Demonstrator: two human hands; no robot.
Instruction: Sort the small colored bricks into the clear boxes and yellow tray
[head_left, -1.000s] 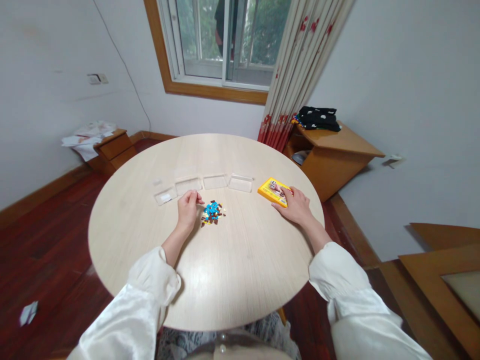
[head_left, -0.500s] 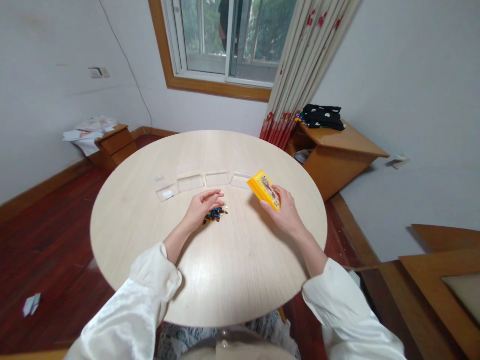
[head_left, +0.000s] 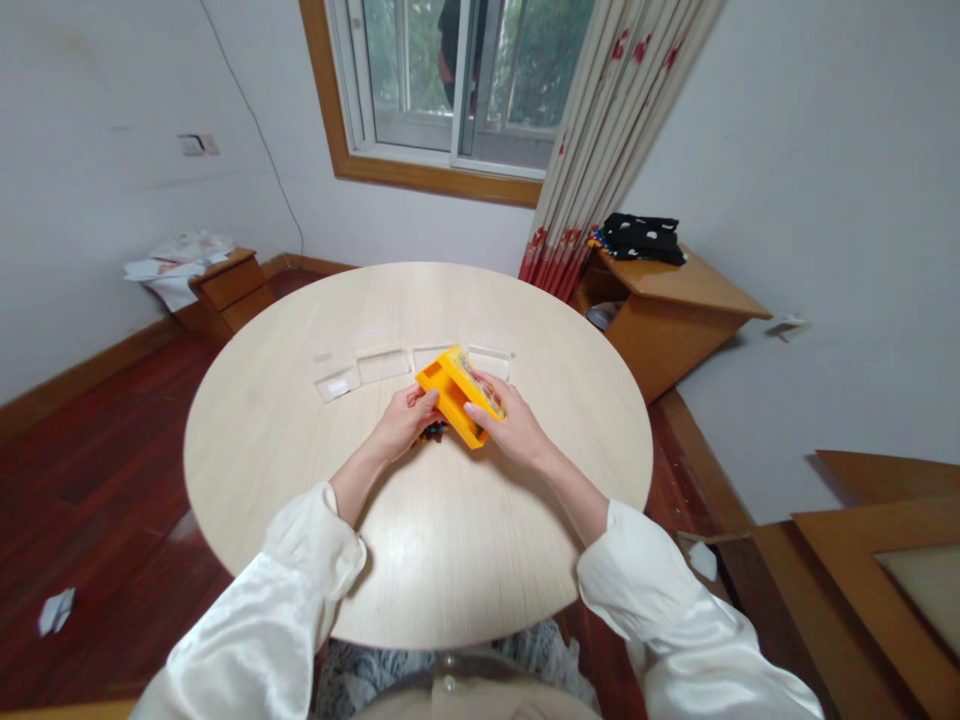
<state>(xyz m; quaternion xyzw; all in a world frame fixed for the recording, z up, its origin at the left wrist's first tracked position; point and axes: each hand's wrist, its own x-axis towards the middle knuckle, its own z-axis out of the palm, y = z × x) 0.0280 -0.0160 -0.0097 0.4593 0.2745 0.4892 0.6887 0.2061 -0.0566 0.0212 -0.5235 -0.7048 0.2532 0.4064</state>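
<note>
A yellow plastic box with a printed side is tilted above the middle of the table, its hollow yellow inside facing me. My right hand is closed round its right end, the thumb over the near edge. At the left corner my left hand pinches the box between thumb and fingers. Under the box lies a pile of small dark, blue and yellow pieces, partly hidden by my left hand and the box.
Clear shallow trays stand in a curved row behind the pile. A small tray at the row's left end holds something white. The round wooden table has side cabinets beyond it.
My right hand has brought the yellow box leftward over the pile and turned it so its hollow side shows. My left hand has taken hold of its left corner.
</note>
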